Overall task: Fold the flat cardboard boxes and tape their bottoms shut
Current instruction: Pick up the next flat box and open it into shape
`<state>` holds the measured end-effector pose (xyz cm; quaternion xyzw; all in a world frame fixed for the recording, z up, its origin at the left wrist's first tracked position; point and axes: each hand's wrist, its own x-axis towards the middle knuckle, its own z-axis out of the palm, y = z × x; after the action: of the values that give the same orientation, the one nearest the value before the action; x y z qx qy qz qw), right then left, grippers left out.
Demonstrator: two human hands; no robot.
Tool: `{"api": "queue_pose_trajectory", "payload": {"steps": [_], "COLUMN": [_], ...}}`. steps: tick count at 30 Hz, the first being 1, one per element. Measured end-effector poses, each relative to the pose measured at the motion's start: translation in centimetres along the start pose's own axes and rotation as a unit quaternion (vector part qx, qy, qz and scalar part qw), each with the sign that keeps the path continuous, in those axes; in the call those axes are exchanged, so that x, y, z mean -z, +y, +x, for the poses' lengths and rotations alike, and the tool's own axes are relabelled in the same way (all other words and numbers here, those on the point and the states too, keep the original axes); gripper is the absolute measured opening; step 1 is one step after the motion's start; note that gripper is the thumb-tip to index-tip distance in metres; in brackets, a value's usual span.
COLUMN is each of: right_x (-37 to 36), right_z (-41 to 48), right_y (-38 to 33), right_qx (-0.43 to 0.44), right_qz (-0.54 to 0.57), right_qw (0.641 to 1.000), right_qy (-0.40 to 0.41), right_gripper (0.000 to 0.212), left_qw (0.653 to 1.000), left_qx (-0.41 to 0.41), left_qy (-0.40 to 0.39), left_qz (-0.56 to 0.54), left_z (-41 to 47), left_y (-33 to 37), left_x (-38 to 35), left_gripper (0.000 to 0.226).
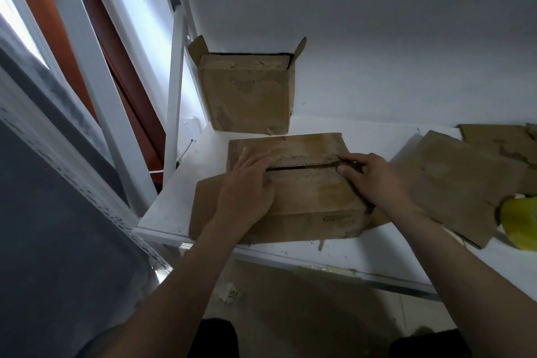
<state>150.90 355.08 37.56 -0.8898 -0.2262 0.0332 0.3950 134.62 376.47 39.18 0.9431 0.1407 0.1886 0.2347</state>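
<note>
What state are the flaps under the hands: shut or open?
Folded down, not fully shut: a dark slit shows between the box flaps; left hand and right hand press them.

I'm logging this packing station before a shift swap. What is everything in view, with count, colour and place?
Centre box: 1, brown, mid-shelf, flaps meeting at a seam.
Open box: 1, brown, behind it against the wall, side flaps up.
Flat cardboard: at least 2, brown, shelf's right.
Roll: 1, yellow, far right, likely tape.
Shelf: 1, white, under everything.
Post: 1, white, shelf's left.
Left hand: 1, flat on seam's left end.
Right hand: 1, fingers on seam's right end.
</note>
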Motion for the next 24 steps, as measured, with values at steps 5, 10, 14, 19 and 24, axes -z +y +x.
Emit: {"api": "queue_pose_trajectory", "payload": {"steps": [5, 10, 14, 19, 24], "right_x": [1.1, 3.9, 8.0, 12.5, 14.1], "right_z": [-0.5, -2.2, -4.1, -7.2, -9.4], "right_y": [-0.3, 0.8, 4.3, 9.9, 13.0], "right_qx": [0.000, -0.013, -0.042, -0.202, -0.243], "right_qz": [-0.005, 0.034, -0.051, -0.268, -0.327], "right_qw": [0.999, 0.998, 0.998, 0.941, 0.910], "right_qy": [-0.050, -0.060, -0.016, 0.032, 0.080], "right_gripper": [0.037, 0.035, 0.010, 0.043, 0.041], "left_qw": [0.993, 0.994, 0.997, 0.998, 0.997], "left_qx": [-0.042, 0.001, -0.001, -0.013, -0.041], "left_qy": [-0.108, -0.107, -0.077, -0.063, -0.043], "left_qz": [0.007, 0.035, 0.008, 0.009, -0.046], "left_z": [1.3, 2.5, 3.2, 3.4, 2.5], "left_y": [3.6, 7.3, 10.6, 14.1, 17.5], "left_x": [-2.7, -5.0, -6.2, -7.7, -9.5], "left_gripper": [0.053, 0.053, 0.048, 0.045, 0.032]}}
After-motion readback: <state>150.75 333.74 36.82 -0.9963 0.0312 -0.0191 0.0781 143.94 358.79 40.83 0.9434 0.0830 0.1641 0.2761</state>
